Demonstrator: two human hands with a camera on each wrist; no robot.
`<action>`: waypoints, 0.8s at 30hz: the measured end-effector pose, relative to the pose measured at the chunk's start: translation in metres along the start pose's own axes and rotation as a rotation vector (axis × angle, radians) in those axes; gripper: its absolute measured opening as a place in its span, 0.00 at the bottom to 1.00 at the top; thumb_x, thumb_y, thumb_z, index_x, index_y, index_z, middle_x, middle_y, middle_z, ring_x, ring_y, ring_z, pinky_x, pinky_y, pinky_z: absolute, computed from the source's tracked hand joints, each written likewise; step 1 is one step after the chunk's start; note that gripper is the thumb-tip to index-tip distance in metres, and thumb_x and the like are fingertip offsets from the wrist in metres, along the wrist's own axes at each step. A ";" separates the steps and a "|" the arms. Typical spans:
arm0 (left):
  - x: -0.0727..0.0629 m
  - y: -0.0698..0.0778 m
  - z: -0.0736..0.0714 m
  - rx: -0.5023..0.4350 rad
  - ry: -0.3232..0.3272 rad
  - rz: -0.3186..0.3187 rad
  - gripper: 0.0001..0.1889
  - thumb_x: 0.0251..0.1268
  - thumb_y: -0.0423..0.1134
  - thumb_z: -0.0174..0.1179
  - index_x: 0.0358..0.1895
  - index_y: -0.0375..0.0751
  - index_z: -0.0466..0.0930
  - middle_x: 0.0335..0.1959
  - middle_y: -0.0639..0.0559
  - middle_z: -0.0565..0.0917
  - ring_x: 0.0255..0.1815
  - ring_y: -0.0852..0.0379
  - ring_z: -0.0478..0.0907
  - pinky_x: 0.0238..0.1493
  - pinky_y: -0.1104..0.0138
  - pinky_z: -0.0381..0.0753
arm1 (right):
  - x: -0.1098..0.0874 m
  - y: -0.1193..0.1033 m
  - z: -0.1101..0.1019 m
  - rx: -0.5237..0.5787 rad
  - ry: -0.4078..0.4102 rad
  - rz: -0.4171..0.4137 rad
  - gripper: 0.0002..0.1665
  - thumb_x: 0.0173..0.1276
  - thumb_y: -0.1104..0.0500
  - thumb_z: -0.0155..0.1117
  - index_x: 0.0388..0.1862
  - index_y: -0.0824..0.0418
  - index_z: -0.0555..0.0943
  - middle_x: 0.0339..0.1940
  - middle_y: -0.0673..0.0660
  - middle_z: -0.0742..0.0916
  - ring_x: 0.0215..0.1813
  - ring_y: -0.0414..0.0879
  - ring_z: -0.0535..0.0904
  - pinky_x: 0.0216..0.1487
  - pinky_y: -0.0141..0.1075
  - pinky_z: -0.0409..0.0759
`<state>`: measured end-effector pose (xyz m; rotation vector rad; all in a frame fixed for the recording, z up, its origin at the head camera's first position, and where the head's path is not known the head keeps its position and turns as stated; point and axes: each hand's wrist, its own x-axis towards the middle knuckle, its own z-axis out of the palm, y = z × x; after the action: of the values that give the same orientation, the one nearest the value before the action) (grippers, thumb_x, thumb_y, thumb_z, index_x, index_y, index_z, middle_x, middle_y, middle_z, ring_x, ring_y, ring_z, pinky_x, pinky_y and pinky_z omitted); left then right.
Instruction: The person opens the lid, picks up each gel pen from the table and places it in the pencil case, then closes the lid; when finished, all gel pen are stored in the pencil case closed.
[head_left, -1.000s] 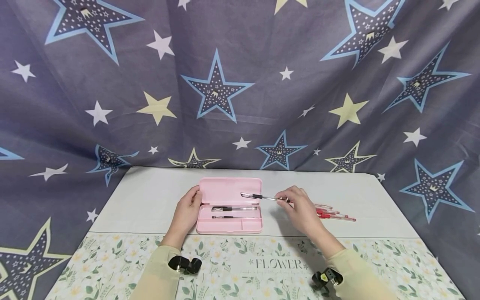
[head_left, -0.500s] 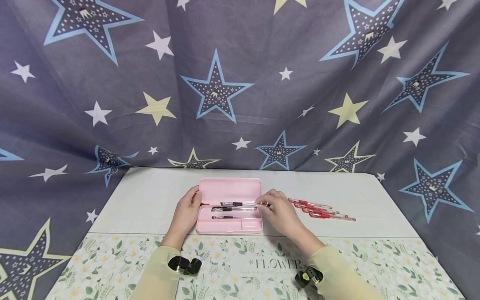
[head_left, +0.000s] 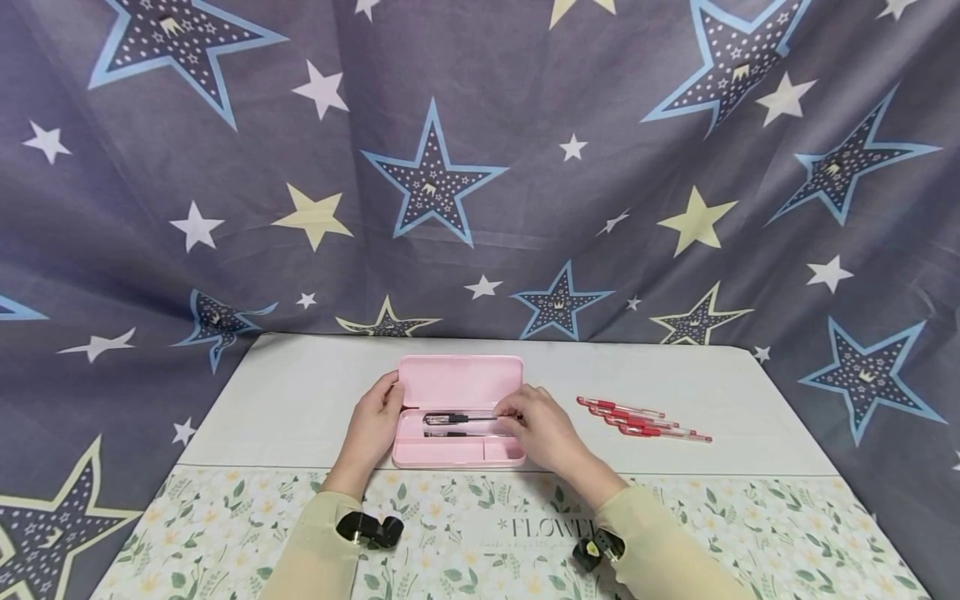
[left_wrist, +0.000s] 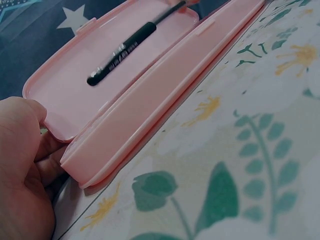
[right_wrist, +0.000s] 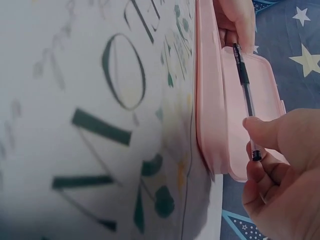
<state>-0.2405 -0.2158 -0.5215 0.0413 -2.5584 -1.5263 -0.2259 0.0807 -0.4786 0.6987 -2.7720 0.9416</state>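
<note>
A pink pencil case [head_left: 460, 382] lies open on the table, its lid tipped back. My left hand [head_left: 377, 423] holds its left end, thumb at the lid's corner and fingers behind. With thumb and fingertips, my right hand [head_left: 546, 429] pinches the rear end of a clear-barrelled black gel pen [right_wrist: 247, 87]. That pen spans the case lengthwise, cap towards the left hand; in the left wrist view its black cap [left_wrist: 125, 52] shows in front of the lid. Another black pen [head_left: 447, 434] lies in the case's long compartment, partly hidden by the right fingers.
Several red gel pens [head_left: 647, 426] lie in a loose bunch on the table right of the case. A floral mat [head_left: 442, 533] with lettering covers the table's near part. Behind the table hangs a star-patterned curtain [head_left: 525, 217]. Each wrist wears a small black camera [head_left: 369, 530].
My right hand has carried the black pen leftward from beside the red pens and down over the case's long compartment. The left hand has kept its place at the case's left end.
</note>
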 end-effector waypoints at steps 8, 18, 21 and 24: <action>0.000 0.000 0.000 -0.001 0.002 0.003 0.23 0.94 0.46 0.47 0.79 0.43 0.76 0.72 0.39 0.83 0.79 0.41 0.74 0.82 0.43 0.68 | 0.002 0.000 0.009 -0.037 -0.032 0.025 0.02 0.74 0.58 0.78 0.41 0.51 0.91 0.41 0.46 0.84 0.46 0.46 0.78 0.50 0.46 0.81; 0.000 0.001 0.001 0.015 0.005 -0.007 0.24 0.94 0.46 0.46 0.80 0.43 0.75 0.74 0.39 0.81 0.80 0.40 0.73 0.82 0.44 0.67 | 0.004 0.002 0.013 -0.070 -0.040 0.011 0.02 0.74 0.59 0.79 0.40 0.52 0.92 0.38 0.47 0.82 0.42 0.45 0.75 0.45 0.43 0.79; 0.000 0.000 0.001 0.016 0.007 -0.003 0.23 0.94 0.46 0.46 0.80 0.44 0.75 0.74 0.39 0.82 0.80 0.40 0.73 0.82 0.43 0.67 | 0.004 0.002 0.014 -0.073 -0.045 0.024 0.02 0.75 0.59 0.78 0.43 0.52 0.93 0.39 0.47 0.83 0.42 0.45 0.75 0.45 0.43 0.79; 0.001 -0.001 0.001 0.016 0.008 0.001 0.23 0.94 0.46 0.46 0.80 0.44 0.76 0.72 0.39 0.83 0.79 0.40 0.74 0.81 0.43 0.68 | 0.005 0.002 0.014 -0.073 -0.046 0.041 0.05 0.75 0.59 0.78 0.46 0.51 0.93 0.40 0.48 0.83 0.42 0.45 0.75 0.45 0.42 0.79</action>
<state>-0.2414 -0.2152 -0.5224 0.0477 -2.5638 -1.5023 -0.2306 0.0716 -0.4895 0.6630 -2.8546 0.8374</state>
